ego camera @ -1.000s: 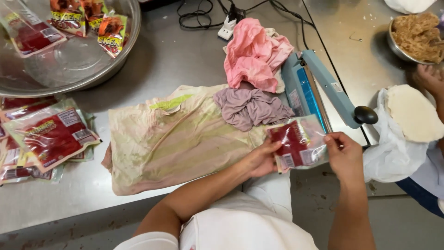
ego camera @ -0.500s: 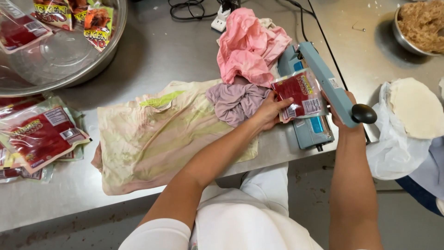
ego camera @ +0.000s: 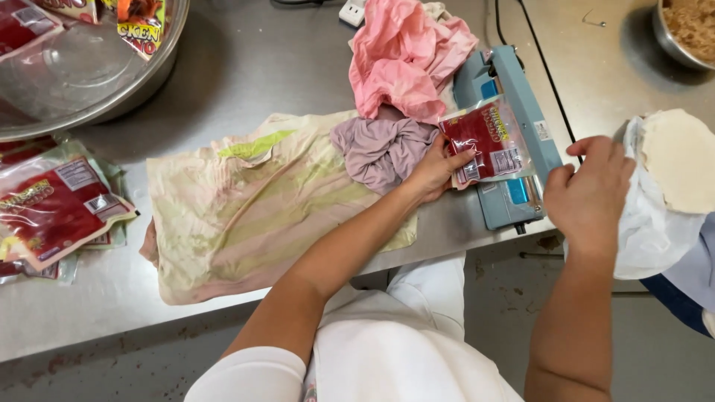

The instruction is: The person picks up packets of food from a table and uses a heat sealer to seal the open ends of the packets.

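My left hand (ego camera: 436,170) holds a red filled plastic packet (ego camera: 484,141) by its near edge. The packet lies across the blue impulse sealer (ego camera: 514,89), under the sealer's lowered arm. My right hand (ego camera: 588,197) is closed in a fist at the near end of that arm, over its handle, which the hand hides. The sealer stands at the front right edge of the steel table (ego camera: 246,74).
A pale striped cloth (ego camera: 253,216), a mauve rag (ego camera: 380,145) and a pink rag (ego camera: 406,59) lie left of the sealer. Several red packets (ego camera: 52,212) lie far left below a big metal bowl (ego camera: 149,82). A white bag with a pale disc (ego camera: 678,160) sits right.
The packet went from both hands at the table edge up onto the sealer. My right hand let go of it, took the arm's handle and brought the arm down.
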